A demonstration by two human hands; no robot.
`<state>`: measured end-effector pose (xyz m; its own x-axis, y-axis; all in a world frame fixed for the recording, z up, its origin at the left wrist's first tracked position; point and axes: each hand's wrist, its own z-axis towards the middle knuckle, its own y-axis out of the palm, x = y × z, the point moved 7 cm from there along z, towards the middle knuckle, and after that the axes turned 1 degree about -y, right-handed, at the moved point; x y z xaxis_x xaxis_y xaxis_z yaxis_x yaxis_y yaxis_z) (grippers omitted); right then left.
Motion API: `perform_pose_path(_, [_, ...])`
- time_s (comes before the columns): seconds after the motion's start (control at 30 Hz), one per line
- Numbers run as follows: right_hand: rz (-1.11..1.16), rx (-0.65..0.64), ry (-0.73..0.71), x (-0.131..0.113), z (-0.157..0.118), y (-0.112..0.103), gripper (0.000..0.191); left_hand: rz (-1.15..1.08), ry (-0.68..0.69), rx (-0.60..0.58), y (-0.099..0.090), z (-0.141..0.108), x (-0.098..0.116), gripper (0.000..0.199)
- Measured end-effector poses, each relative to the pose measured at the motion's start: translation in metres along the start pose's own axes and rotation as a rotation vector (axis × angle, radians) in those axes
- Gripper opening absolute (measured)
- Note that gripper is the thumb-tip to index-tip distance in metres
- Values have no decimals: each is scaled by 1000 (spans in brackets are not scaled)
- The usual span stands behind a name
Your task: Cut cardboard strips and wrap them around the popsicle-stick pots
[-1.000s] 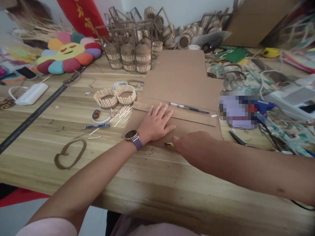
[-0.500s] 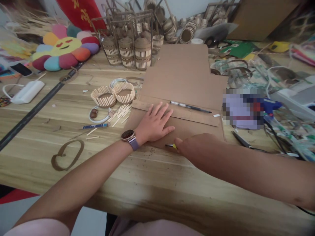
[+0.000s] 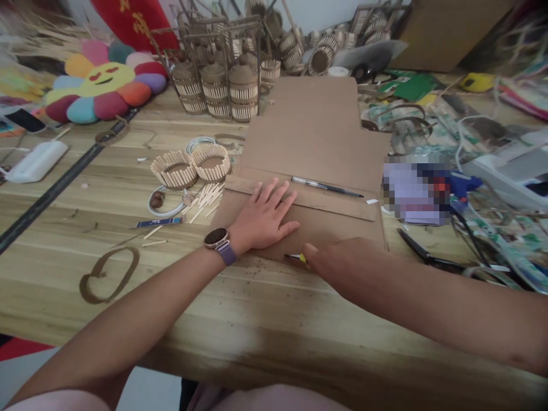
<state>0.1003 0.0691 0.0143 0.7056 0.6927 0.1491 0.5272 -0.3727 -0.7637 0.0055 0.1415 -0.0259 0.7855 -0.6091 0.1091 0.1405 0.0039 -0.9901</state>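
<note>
My left hand lies flat on a brown cardboard sheet, fingers spread, with a watch on the wrist. It touches a narrow cardboard strip that lies across the sheet. Close to the sheet's near edge, my right hand is closed around a yellow-handled craft knife. The thin dark tip of the knife points left, near the cardboard; I cannot tell whether it touches. Most of the right hand's fingers are hidden behind its back. A pen rests above the strip.
Left of the cardboard are two small stick-walled baskets, loose sticks, a blue blade-like piece and a brown strip loop. Lidded baskets stand behind. Pliers-like black handles and a blue glue gun lie right.
The view has shifted slightly to the right. Both hands keep nearly the same places on the cardboard, and the knife is still held at the near edge.
</note>
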Motion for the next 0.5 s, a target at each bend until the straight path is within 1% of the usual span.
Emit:
perform_pose_path(0.07, [-4, 5, -7, -1, 0, -1, 38, -2, -2, 3, 0, 0, 0, 72])
perform_pose_path(0.23, [-13, -43, -1, -1, 1, 0, 37, -2, -2, 12, -1, 0, 1, 71])
perform_pose_path(0.37, [13, -37, -23, -2, 0, 0, 40, 6, 2, 22, -1, -1, 1, 70])
perform_pose_path(0.5, [28, -26, -16, -2, -1, 0, 43, 8, 10, 31, -1, -1, 1, 69])
